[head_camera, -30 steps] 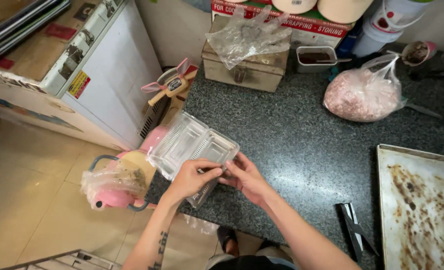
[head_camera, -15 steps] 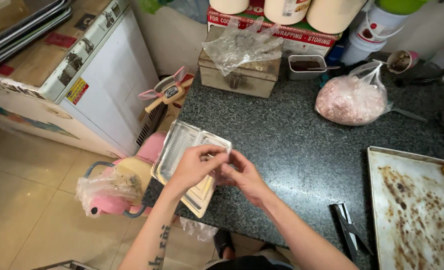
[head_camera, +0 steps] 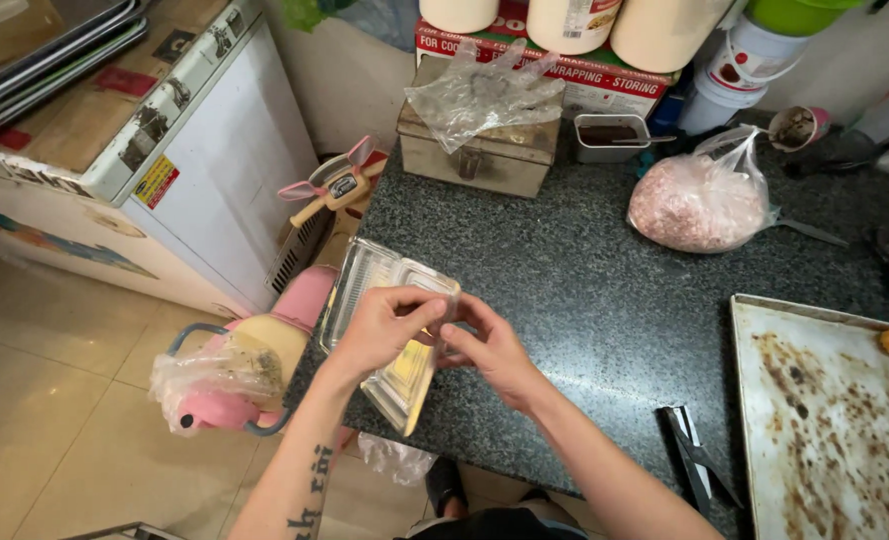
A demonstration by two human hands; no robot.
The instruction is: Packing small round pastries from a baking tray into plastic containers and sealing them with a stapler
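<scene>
Clear box (head_camera: 385, 330), counter's left edge: now tilted up, both hands — left (head_camera: 380, 328), right (head_camera: 485, 345) — pinched shut on its rim, pressing it closed

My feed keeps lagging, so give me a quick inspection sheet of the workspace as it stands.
Surface: dark speckled stone counter.
Job's things: clear plastic clamshell box at the counter's edge, pale yellow inside.
Clutter: bag of pink food, greasy baking tray, scissors, metal box.
Grippers: left hand and right hand both grip the box, fingers pinching its lid.
Cables: nothing seen.
Surroundings: white chest freezer, pink stool, tiled floor.
</scene>
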